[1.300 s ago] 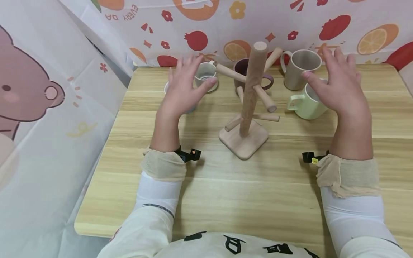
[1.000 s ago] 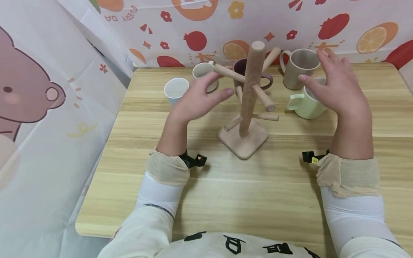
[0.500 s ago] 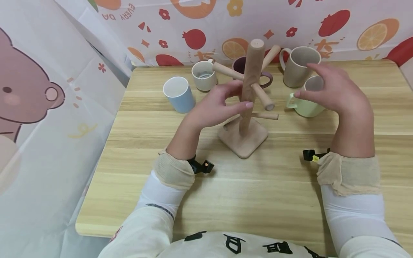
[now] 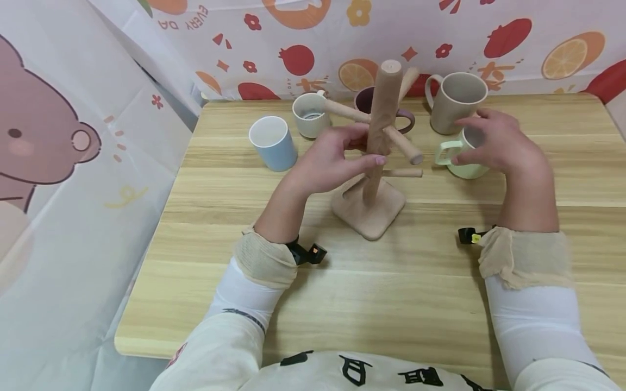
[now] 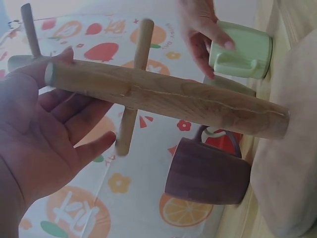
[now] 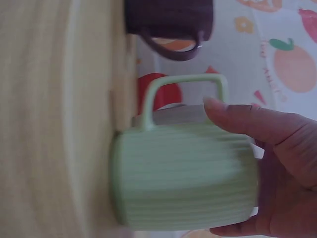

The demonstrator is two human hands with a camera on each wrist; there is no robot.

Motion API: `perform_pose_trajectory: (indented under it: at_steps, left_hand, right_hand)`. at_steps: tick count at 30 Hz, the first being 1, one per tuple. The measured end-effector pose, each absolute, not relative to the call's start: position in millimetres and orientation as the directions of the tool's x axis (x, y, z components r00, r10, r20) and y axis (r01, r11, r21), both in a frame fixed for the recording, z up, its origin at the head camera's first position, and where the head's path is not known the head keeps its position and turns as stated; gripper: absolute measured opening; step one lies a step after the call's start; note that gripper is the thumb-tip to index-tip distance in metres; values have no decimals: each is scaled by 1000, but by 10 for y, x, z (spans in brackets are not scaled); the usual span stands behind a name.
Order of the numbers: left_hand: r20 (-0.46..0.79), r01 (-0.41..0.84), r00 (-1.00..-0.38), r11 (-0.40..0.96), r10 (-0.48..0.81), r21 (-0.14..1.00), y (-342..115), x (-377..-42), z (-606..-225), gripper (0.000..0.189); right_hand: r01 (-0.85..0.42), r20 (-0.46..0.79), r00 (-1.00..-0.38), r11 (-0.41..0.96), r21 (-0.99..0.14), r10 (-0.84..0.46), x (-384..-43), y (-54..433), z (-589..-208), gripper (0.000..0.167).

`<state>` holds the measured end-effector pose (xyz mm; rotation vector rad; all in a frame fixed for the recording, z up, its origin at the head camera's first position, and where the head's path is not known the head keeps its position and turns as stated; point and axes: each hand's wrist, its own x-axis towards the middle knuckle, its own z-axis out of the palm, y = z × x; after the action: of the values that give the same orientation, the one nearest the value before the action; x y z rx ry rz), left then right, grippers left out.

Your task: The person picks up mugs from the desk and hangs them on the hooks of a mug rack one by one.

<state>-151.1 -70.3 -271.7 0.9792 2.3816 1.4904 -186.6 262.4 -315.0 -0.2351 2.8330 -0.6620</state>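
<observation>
My left hand (image 4: 329,162) holds the upright post of a wooden mug tree (image 4: 386,106), thumb in front and fingers partly behind it. In the left wrist view, the hand (image 5: 44,124) is round the post (image 5: 198,101) near the pegs. From above, my right hand (image 4: 504,142) curls round a pale green mug (image 4: 467,170) standing on the table. The right wrist view has its thumb (image 6: 247,119) at the rim beside the handle of the ribbed green mug (image 6: 183,173); most other fingers are hidden behind the mug.
A blue cup (image 4: 276,152) and a small off-white cup (image 4: 311,120) stand left of the tree. Behind it is a purple mug (image 5: 208,173), and a taupe mug (image 4: 452,108) stands behind the green one. The wooden table (image 4: 381,304) meets a fruit-print cloth (image 4: 323,43) at the back.
My left hand has moved right and down from above the cups to the mug tree's post. My right hand has lowered and curled in over the green mug. The cups stay in place.
</observation>
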Motion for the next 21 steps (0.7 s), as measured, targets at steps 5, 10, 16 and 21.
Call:
perform_pose_trajectory:
  at_steps: [5, 10, 16, 21]
  left_hand:
    - [218, 435, -800, 291, 560, 852, -717, -1504, -2713, 29]
    - [234, 442, -809, 296, 540, 847, -702, -1496, -2711, 33]
    - [268, 484, -797, 308, 542, 819, -686, -1495, -2730, 46]
    - [271, 502, -777, 300, 568, 811, -701, -1512, -2741, 49]
  right_hand:
    - [-56, -188, -970, 893, -447, -155, -1898, 2616, -3236, 74]
    - [-5, -222, -968, 900, -435, -113, -1901, 2599, -3266, 74]
    - [59, -251, -966, 903, -426, -56, -1882, 2565, -3270, 78]
    - [83, -257, -966, 918, -387, -21, -1871, 2544, -3263, 82]
